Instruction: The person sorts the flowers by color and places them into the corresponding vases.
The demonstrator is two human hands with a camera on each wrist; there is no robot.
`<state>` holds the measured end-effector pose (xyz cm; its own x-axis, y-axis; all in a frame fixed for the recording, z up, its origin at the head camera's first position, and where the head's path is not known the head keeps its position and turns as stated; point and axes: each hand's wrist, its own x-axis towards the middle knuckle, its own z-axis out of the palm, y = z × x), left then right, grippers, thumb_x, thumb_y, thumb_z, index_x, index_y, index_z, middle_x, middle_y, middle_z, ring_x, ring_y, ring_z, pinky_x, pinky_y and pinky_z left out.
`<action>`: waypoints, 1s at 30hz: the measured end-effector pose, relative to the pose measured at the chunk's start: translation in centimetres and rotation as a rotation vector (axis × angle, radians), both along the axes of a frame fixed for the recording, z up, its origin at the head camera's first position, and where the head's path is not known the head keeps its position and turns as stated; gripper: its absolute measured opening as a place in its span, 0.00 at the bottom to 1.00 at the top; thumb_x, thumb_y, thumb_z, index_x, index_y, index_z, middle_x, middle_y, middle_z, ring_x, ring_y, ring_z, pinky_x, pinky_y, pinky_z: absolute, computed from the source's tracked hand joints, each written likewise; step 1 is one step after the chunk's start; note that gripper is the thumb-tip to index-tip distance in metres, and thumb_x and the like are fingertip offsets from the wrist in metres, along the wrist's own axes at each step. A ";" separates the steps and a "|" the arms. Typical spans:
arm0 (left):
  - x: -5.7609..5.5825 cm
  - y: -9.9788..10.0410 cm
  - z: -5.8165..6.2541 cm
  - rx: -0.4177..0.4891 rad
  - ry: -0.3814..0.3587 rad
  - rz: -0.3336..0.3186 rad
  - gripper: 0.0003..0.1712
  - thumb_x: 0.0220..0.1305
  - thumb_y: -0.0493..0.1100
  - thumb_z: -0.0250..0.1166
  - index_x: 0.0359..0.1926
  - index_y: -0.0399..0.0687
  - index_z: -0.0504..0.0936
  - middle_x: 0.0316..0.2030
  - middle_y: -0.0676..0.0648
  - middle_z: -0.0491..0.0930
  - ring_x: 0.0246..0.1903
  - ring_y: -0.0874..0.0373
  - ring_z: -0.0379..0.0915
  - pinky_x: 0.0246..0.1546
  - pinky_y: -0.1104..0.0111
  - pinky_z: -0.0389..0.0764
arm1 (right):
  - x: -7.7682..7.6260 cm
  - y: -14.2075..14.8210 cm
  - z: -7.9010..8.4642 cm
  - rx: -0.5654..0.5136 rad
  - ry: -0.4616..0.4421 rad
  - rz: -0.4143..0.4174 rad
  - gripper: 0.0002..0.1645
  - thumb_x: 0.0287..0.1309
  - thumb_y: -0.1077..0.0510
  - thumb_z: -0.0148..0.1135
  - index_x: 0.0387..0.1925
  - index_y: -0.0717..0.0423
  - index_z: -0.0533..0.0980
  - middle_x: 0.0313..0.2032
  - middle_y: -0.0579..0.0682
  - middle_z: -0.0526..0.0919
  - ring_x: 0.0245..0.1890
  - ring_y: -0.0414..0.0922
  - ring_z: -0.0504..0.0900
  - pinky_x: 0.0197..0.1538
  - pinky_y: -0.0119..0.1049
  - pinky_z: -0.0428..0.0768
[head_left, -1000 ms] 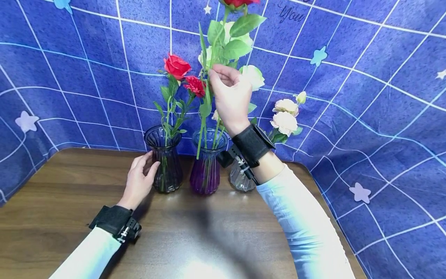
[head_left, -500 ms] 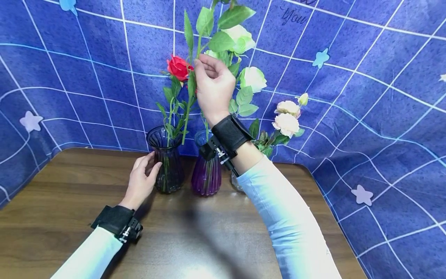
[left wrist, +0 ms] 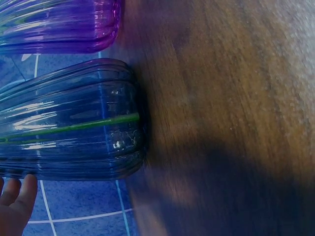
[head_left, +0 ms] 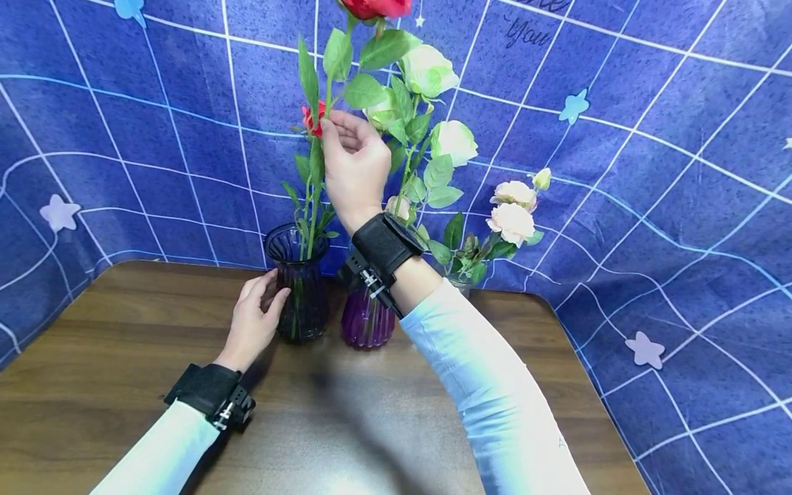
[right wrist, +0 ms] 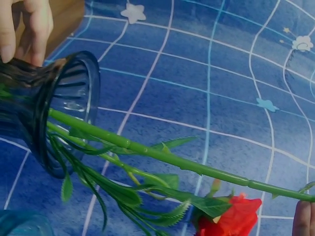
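In the head view, my right hand [head_left: 357, 165] pinches the stem of a tall red rose [head_left: 376, 7] whose bloom is cut off at the top edge. The right wrist view shows its thick green stem [right wrist: 172, 158] entering the flared mouth of the dark glass vase [head_left: 301, 299]. A shorter red rose [right wrist: 231, 216] and leafy stems stand in that vase too. My left hand [head_left: 252, 320] rests its fingertips against the vase's left side, thumb toward the front. Through the glass in the left wrist view, a green stem [left wrist: 74, 127] reaches near the vase's base.
A purple vase [head_left: 368, 320] stands just right of the dark one, partly behind my right wrist. White-green roses [head_left: 454, 142] rise behind that hand. Pale pink flowers [head_left: 512, 221] stand further right. A blue patterned cloth [head_left: 185, 137] backs the wooden table [head_left: 124, 330].
My right hand has carried the tall red rose leftward from over the purple vase, and its stem has gone down into the dark vase. My left hand stays at that vase's side.
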<state>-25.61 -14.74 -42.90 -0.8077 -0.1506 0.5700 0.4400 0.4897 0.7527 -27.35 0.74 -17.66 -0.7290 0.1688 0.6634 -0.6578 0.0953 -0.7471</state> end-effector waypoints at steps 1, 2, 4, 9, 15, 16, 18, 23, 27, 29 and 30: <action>0.0 0.0 0.0 -0.001 -0.001 -0.002 0.25 0.65 0.38 0.58 0.61 0.33 0.68 0.51 0.34 0.69 0.51 0.42 0.72 0.45 0.96 0.65 | 0.0 0.0 -0.2 0.010 -0.004 -0.001 0.13 0.61 0.61 0.58 0.45 0.64 0.79 0.38 0.58 0.84 0.35 0.44 0.82 0.38 0.20 0.79; 0.0 0.0 -0.1 0.000 -0.001 -0.003 0.25 0.65 0.38 0.58 0.61 0.33 0.68 0.51 0.34 0.69 0.51 0.41 0.72 0.45 0.96 0.65 | 0.0 -0.1 -0.3 0.021 -0.011 0.002 0.13 0.61 0.61 0.58 0.45 0.64 0.78 0.39 0.57 0.84 0.35 0.44 0.82 0.38 0.20 0.79; 0.0 0.0 -0.1 0.000 -0.001 -0.001 0.25 0.65 0.38 0.58 0.61 0.33 0.69 0.51 0.33 0.69 0.51 0.41 0.72 0.45 0.96 0.65 | 0.0 -0.2 -0.6 0.034 -0.016 0.002 0.13 0.62 0.61 0.57 0.46 0.63 0.78 0.39 0.57 0.84 0.36 0.44 0.82 0.38 0.20 0.79; 0.0 0.0 -0.1 0.004 0.001 0.002 0.25 0.65 0.38 0.58 0.61 0.33 0.69 0.50 0.34 0.69 0.51 0.42 0.73 0.46 0.93 0.68 | -0.3 -0.5 -1.3 0.036 -0.020 -0.008 0.12 0.60 0.62 0.58 0.43 0.64 0.79 0.38 0.58 0.84 0.35 0.44 0.82 0.37 0.20 0.79; -0.1 0.1 -0.3 0.012 0.002 0.003 0.24 0.65 0.37 0.59 0.61 0.33 0.69 0.50 0.34 0.69 0.51 0.44 0.73 0.46 0.91 0.71 | -0.7 -0.7 -2.3 0.034 -0.043 -0.019 0.12 0.60 0.61 0.59 0.42 0.64 0.79 0.36 0.58 0.84 0.34 0.45 0.82 0.36 0.20 0.78; -0.1 0.1 -0.3 0.012 0.002 0.004 0.24 0.65 0.37 0.59 0.61 0.33 0.69 0.50 0.34 0.69 0.51 0.44 0.73 0.46 0.92 0.70 | -0.8 -0.7 -2.5 0.029 -0.046 -0.013 0.12 0.60 0.61 0.59 0.42 0.64 0.79 0.36 0.59 0.84 0.34 0.46 0.82 0.35 0.20 0.78; -0.1 0.1 -0.3 0.013 0.001 0.007 0.24 0.65 0.37 0.59 0.60 0.33 0.69 0.50 0.34 0.70 0.51 0.44 0.73 0.45 0.93 0.70 | -1.0 -0.8 -3.0 0.024 -0.053 -0.010 0.12 0.60 0.62 0.59 0.42 0.65 0.79 0.36 0.59 0.84 0.34 0.47 0.82 0.35 0.20 0.78; -0.1 0.0 -0.4 0.014 0.000 0.011 0.24 0.64 0.37 0.59 0.60 0.33 0.70 0.50 0.34 0.70 0.51 0.44 0.73 0.46 0.92 0.71 | -1.5 -1.0 -4.1 0.039 -0.067 -0.005 0.12 0.60 0.62 0.59 0.42 0.65 0.79 0.36 0.60 0.84 0.34 0.49 0.82 0.34 0.20 0.77; -0.1 0.0 -0.4 0.018 0.002 0.012 0.24 0.64 0.37 0.59 0.60 0.33 0.70 0.50 0.34 0.70 0.51 0.44 0.73 0.47 0.89 0.73 | -1.7 -1.0 -4.9 0.055 -0.083 -0.005 0.11 0.59 0.62 0.59 0.41 0.66 0.80 0.35 0.61 0.84 0.33 0.49 0.81 0.32 0.19 0.76; -0.1 0.1 -0.4 0.020 0.000 0.014 0.24 0.64 0.37 0.59 0.60 0.33 0.70 0.50 0.34 0.70 0.51 0.44 0.73 0.47 0.89 0.73 | -1.8 -1.1 -5.3 0.057 -0.093 0.001 0.11 0.59 0.62 0.59 0.41 0.66 0.80 0.35 0.61 0.84 0.32 0.49 0.81 0.32 0.19 0.76; -0.1 0.1 -0.4 0.021 -0.001 0.014 0.24 0.64 0.37 0.59 0.60 0.33 0.70 0.50 0.35 0.70 0.51 0.44 0.73 0.46 0.90 0.72 | -1.8 -1.1 -5.5 0.056 -0.098 0.003 0.11 0.59 0.63 0.59 0.40 0.66 0.80 0.34 0.61 0.84 0.32 0.48 0.81 0.32 0.19 0.76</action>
<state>-25.69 -14.69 -43.32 -0.8061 -0.1742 0.5655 0.4319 0.4799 0.7636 -29.13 -0.35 -23.13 -0.7912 0.1312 0.5973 -0.5823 0.1364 -0.8014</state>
